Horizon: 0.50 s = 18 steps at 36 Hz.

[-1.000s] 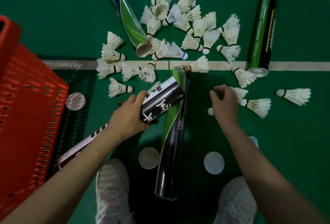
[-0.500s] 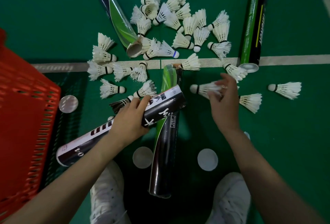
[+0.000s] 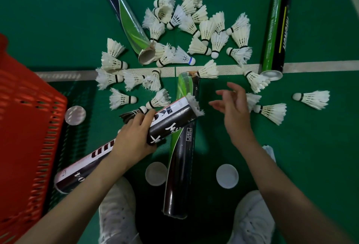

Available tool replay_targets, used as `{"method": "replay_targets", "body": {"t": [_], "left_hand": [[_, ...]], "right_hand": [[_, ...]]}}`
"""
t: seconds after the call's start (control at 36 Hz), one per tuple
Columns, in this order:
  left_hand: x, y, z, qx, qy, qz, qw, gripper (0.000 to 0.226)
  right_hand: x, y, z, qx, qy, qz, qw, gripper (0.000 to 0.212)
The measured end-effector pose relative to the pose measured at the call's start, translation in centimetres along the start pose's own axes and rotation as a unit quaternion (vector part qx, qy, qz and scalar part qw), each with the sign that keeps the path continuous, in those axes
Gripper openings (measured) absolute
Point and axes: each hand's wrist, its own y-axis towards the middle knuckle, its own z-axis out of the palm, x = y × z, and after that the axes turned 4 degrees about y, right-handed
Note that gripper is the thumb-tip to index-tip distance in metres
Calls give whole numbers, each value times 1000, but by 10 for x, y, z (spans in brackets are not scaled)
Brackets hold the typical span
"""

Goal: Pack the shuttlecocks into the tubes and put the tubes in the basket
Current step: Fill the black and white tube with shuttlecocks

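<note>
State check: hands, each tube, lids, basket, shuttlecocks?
Black-white tube: held, uncapped, feathers poking from mouth.
Left hand: grips that tube.
Right hand: open, empty.
Centre tube: lying on floor, far end torn open.
Far tube: lying, near end open.
Green tube: lying; end unclear.
Lids: loose on floor.
Shuttlecocks: scattered on floor.
Basket: at left, contents unseen.

Basket (image 3: 29,127) ran off left edge. Shuttlecock (image 3: 195,104) sat mostly hidden inside tube (image 3: 169,123), only feather tips showing. Shoes (image 3: 116,214) cropped at bottom edge.
</note>
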Motion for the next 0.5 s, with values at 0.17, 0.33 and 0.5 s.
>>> {"method": "replay_targets", "body": {"t": [0.17, 0.33, 0.5], "left_hand": [[12, -8, -1, 8, -12, -37, 999, 100], [39, -15, -8, -8, -49, -94, 994, 101], [64, -20, -14, -28, -90, -151, 984, 100]], "right_hand": [[-21, 10, 8, 31, -159, 57, 985, 17], [-8, 25, 61, 157, -265, -31, 951, 21], [-11, 38, 104, 278, -482, -101, 825, 28]]}}
